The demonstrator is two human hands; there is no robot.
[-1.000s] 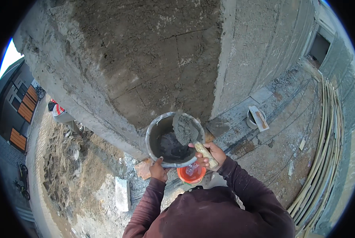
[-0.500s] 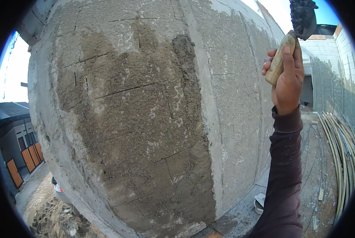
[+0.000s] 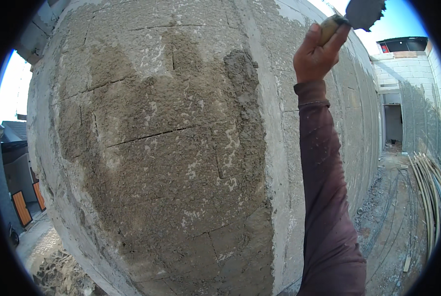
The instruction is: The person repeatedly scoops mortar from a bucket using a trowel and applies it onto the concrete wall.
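Note:
My right hand (image 3: 316, 60) is raised at the upper right, its fingers wrapped round the wooden handle of a trowel (image 3: 328, 30). Dark wet mortar (image 3: 366, 14) covers the trowel's blade, which points up and right against the sky and is partly cut off by the picture's edge. Before me rises a rough block wall (image 3: 181, 113) with a broad damp brown patch. Along that patch's upper right side runs a thick strip of fresh mortar (image 3: 242, 79), left of the hand and apart from it. My left hand is out of sight.
A pale vertical band (image 3: 275, 148) divides the wall right of the damp patch. Long bamboo poles (image 3: 425, 192) lie on the ground at right, beside thin wires (image 3: 390, 212). A doorway (image 3: 393, 123) opens farther back. Sand (image 3: 62, 271) is heaped at lower left.
My right hand and the trowel have moved left, and the wrist has turned so the blade tilts farther right. The view has shifted; the bucket low on the right is no longer visible.

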